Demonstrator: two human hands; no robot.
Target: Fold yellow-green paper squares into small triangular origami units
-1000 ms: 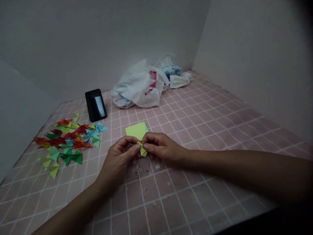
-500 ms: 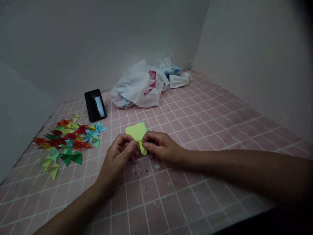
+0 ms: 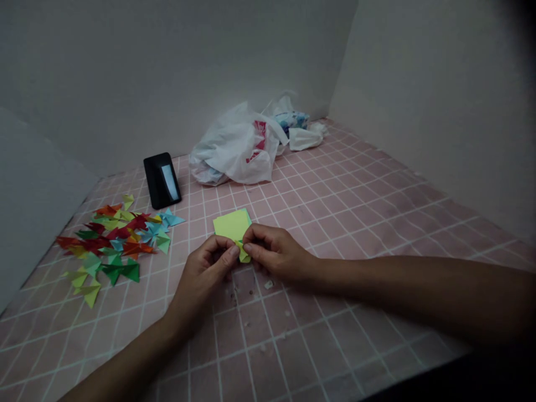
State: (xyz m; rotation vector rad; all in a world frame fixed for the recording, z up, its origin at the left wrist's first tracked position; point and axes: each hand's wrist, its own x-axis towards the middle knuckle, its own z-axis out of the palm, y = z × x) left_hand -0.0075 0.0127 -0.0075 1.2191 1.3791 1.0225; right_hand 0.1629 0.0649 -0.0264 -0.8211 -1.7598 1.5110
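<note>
A small folded yellow paper (image 3: 243,254) is pinched between my two hands, partly covered by the fingers. My left hand (image 3: 213,261) has thumb and forefinger closed on its left side. From the right, my right hand (image 3: 274,251) grips its upper edge between thumb and fingers. Just behind the hands lies a stack of square paper sheets (image 3: 231,224), yellow on top with a green edge showing. To the left, several folded paper butterflies (image 3: 121,234) in red, orange, yellow, green and light blue lie in a loose heap.
A black phone (image 3: 162,180) lies behind the paper heap. Farther back sit a crumpled white plastic bag (image 3: 234,148), a blue patterned packet (image 3: 293,120) and white tissue (image 3: 307,138). Small scraps (image 3: 268,285) lie on the pink checked tablecloth (image 3: 355,346). Walls border the back and sides.
My left hand has shifted slightly right, its thumb and forefinger now closer to my right hand over the folded yellow paper. Less of that paper shows. The right hand is almost unmoved.
</note>
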